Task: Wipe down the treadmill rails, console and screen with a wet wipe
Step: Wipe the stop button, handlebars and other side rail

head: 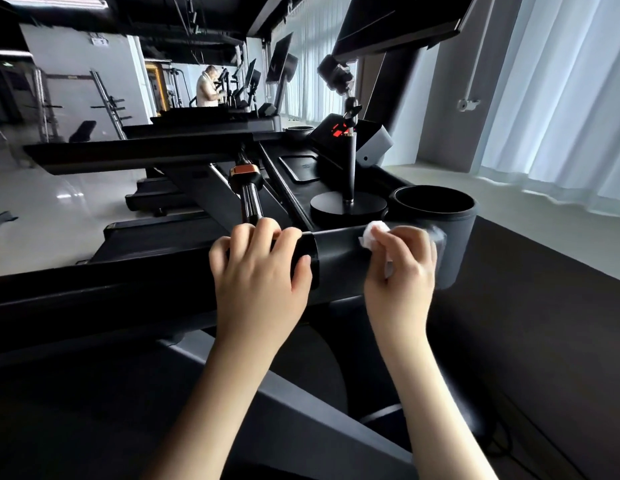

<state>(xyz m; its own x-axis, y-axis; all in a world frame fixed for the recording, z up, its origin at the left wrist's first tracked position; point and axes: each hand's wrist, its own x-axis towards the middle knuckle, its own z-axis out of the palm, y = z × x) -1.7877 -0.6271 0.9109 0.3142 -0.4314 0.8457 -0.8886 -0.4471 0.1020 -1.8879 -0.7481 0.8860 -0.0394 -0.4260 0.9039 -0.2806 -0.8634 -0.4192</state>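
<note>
A: On the treadmill's front rail, where is the wet wipe?

B: Bunched and white, pinched in the right hand's curled fingers and pressed to the rail's top, just beside the cup holder at the console's right corner.

A: And the left hand?

B: Fingers curled over the same rail, thumb on its near side, near the right hand.

Two bare hands are pictured, the left hand and the right hand. Behind them, the left forearm and right forearm are shown uncovered to the frame's lower edge. Fingernails are seen trimmed short.
</note>
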